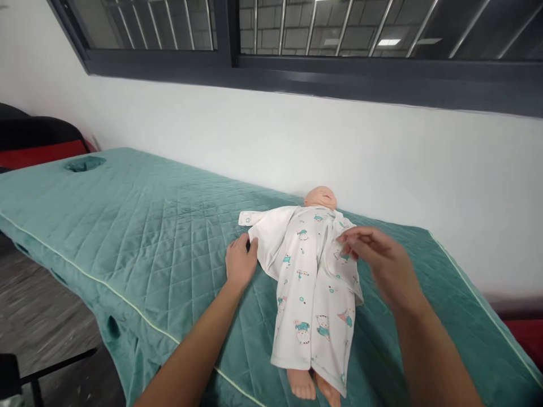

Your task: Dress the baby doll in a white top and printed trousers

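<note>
A baby doll (321, 197) lies on its back with its head toward the wall and its bare feet toward me. A white baby romper (299, 294) with small animal prints covers its body and legs. The romper's plain inner side shows on the left, where a sleeve (250, 218) stretches out flat. My left hand (241, 261) pinches the edge of that side between thumb and finger. Over the doll's chest on the other side, my right hand (379, 257) has its fingertips closed at the printed cloth. The doll's arms are hidden.
A green quilted cover (186, 226) lies over the bed, which has a round hole (85, 164) at the far left. Behind it stand a white wall (212, 130) and a barred window (297, 28). A black and red chair (42, 138) is at the left.
</note>
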Motion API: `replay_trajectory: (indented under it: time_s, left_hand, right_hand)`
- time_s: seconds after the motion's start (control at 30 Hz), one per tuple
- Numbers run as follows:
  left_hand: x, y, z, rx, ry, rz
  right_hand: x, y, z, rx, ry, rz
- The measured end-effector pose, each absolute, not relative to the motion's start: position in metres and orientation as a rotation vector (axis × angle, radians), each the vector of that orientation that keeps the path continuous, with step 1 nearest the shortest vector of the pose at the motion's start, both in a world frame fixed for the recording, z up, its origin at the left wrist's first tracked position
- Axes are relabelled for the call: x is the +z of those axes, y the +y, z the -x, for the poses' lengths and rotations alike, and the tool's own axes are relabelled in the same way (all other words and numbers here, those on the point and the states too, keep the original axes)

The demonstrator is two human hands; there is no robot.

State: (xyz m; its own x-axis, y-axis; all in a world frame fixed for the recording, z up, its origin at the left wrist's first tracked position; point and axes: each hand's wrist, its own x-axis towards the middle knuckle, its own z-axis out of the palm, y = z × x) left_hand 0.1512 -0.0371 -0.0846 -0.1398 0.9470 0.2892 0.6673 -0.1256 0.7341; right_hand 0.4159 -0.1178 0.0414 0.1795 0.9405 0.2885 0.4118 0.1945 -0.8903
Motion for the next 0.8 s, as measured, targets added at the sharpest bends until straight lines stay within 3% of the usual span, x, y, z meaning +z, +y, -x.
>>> replay_trajectory:
  time_s: [0.1,0.27,0.47,0.7,0.8]
  left_hand:
    - [-0.079,-0.033,-0.154,1.22,1.527,-1.693]
    - [-0.074,-0.031,-0.157,1.325,1.136,-1.434]
    - [-0.06,-0.054,-0.172,1.302,0.916,-1.252]
    - [-0.015,-0.087,-0.198,0.934,0.533,-2.487]
    - [-0.011,-0.086,-0.204,0.8,0.471,-2.721]
  right_hand:
    - [0.034,-0.065,-0.428,0.392,-1.21,1.64]
    - [0.018,-0.01,-0.436,0.233,-1.411,2.151]
    - [0.013,-0.011,-0.436,0.317,-1.454,2.12]
    - [0.011,-0.008,-0.441,0.43,-1.315,1.882]
    - [0.014,-0.01,-0.432,0.423,-1.138,1.71]
